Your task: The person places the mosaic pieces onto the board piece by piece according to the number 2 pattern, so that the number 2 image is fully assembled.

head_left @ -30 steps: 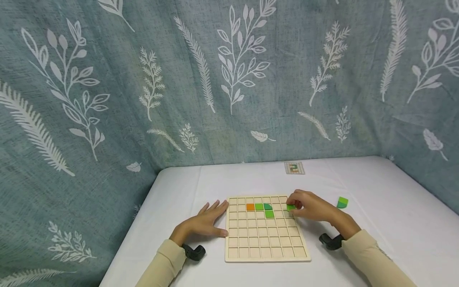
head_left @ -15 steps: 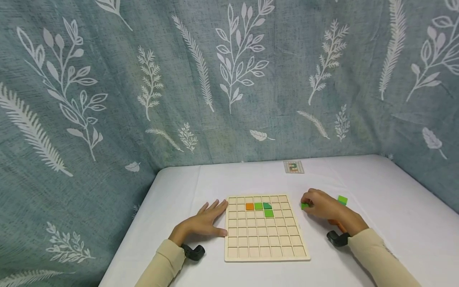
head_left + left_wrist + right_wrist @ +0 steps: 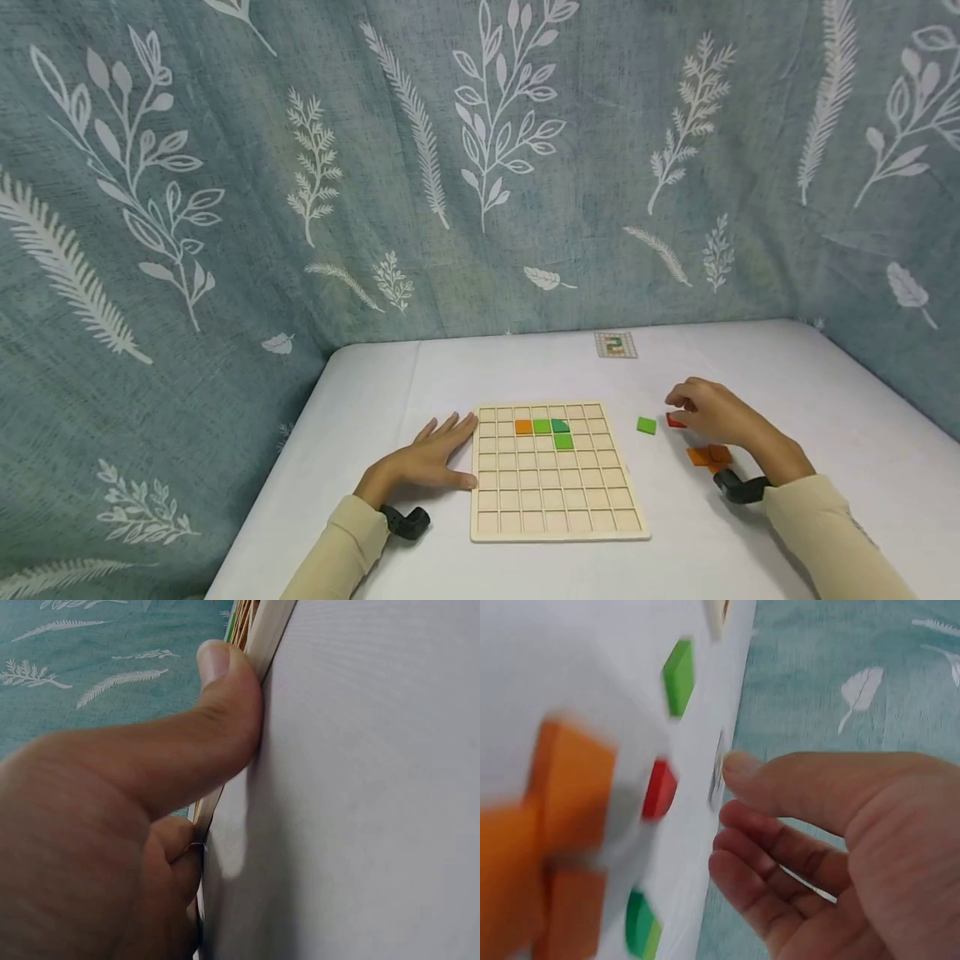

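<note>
My left hand (image 3: 427,465) lies spread at the left edge of a wooden grid board (image 3: 555,537), thumb and fingertips touching its rim. In the board's cells sit an orange tile (image 3: 523,427), a light green tile (image 3: 542,427), a dark green rounded tile (image 3: 560,426) and, below that one, another light green tile (image 3: 563,442). My right hand (image 3: 720,414), fingers loosely bent and holding nothing, hovers over a red tile (image 3: 676,421) right of the board. A loose light green tile (image 3: 647,426) lies between that hand and the board.
Several orange tiles (image 3: 707,456) are bunched on the white table beneath my right wrist. A dark green and light green pair of tiles (image 3: 640,926) shows low in the right wrist view. A small patterned card (image 3: 616,345) lies at the back, before the leaf-print curtain (image 3: 480,167).
My right hand has carried a light green tile off the board, let go of it on the table, and moved further right to the red tile. My left hand has stayed put.
</note>
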A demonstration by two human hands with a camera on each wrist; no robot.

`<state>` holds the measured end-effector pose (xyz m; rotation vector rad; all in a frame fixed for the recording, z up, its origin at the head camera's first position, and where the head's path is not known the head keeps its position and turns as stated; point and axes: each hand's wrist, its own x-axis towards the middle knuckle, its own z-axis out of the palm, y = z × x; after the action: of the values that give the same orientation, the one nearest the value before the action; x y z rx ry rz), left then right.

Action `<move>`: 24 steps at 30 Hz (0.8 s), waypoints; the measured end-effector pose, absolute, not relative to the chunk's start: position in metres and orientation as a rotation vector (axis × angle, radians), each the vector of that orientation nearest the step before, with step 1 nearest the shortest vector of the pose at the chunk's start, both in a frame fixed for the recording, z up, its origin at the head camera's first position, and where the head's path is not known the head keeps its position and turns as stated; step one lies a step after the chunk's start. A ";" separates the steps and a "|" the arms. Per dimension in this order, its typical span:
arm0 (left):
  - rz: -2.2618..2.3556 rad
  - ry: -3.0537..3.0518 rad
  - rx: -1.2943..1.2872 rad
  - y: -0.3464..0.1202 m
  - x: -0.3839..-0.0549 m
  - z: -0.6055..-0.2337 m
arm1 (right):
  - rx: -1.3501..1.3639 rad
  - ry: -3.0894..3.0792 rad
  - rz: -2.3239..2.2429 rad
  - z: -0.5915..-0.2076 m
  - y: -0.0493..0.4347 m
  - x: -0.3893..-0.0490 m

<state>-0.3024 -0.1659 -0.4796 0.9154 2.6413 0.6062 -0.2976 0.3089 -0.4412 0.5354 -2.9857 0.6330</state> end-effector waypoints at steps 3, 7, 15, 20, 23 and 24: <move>0.606 2.643 0.919 -0.165 -0.304 -0.479 | 0.441 -3.029 0.647 -0.444 0.324 -0.294; 0.595 2.658 0.913 -0.165 -0.304 -0.479 | 0.351 -3.047 0.655 -0.452 0.341 -0.288; 0.638 2.639 0.896 -0.164 -0.302 -0.479 | 0.315 -3.021 0.664 -0.459 0.356 -0.287; 0.627 2.654 0.893 -0.164 -0.302 -0.479 | 0.266 -3.029 0.684 -0.459 0.356 -0.287; 0.629 2.654 0.904 -0.165 -0.302 -0.480 | 0.230 -3.033 0.673 -0.460 0.356 -0.288; 0.624 2.654 0.904 -0.165 -0.302 -0.481 | 0.223 -3.036 0.669 -0.460 0.356 -0.288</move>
<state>-0.3017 -0.1653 -0.4807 0.9040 2.6541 0.6244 -0.2884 0.3556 -0.4602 0.2233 -3.0357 0.6691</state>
